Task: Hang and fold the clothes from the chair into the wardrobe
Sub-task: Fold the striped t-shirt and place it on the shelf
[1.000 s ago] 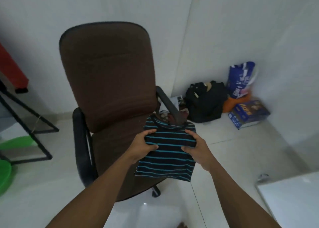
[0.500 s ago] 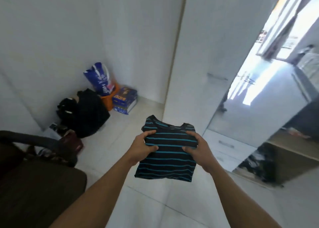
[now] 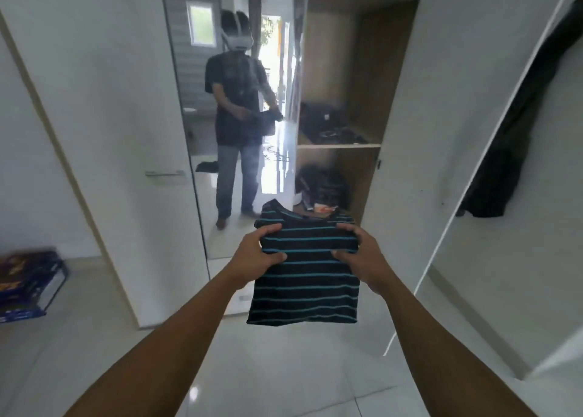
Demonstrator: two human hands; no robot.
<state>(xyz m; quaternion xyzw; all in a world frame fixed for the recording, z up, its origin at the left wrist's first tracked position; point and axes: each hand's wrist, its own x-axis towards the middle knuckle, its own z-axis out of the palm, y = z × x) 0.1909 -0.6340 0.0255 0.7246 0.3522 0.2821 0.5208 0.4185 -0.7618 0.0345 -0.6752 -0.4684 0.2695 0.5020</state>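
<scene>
Boxes (image 3: 28, 285) lay on the floor (image 3: 284, 369) at the near left. Right of them stood a shut door (image 3: 104, 132), white, with a bar handle (image 3: 164, 173). Beside it a mirror (image 3: 195, 214) reflected a person in a headset holding a dark bundle at the waist.

At centre, the left hand (image 3: 255, 259) gripped the left side of the shirt (image 3: 304, 290), fingers curled onto the cloth. The shirt, dark with teal stripes, was folded to a compact rectangle with its collar on the far side. It was held in the air, clear of the floor and short of the wardrobe (image 3: 372, 69). The right hand (image 3: 362, 259) gripped its right side in the same manner.

Beyond the shirt the wardrobe stood open. A shelf (image 3: 339, 146) divided two compartments: dark items lay on it, and a heap (image 3: 318, 186) of blurred things filled the space below. What these were could not be told. Further right came the open door (image 3: 441, 164), white. At the far right a dark garment (image 3: 511, 132) hung down.

Assessment: the folding of this shirt appeared complete, and the step in hand was its carriage to a compartment. The next move would call for bringing it forward level in both hands, so the fold holds. It should then be set flat on bare board, most likely the right part of the shelf.
</scene>
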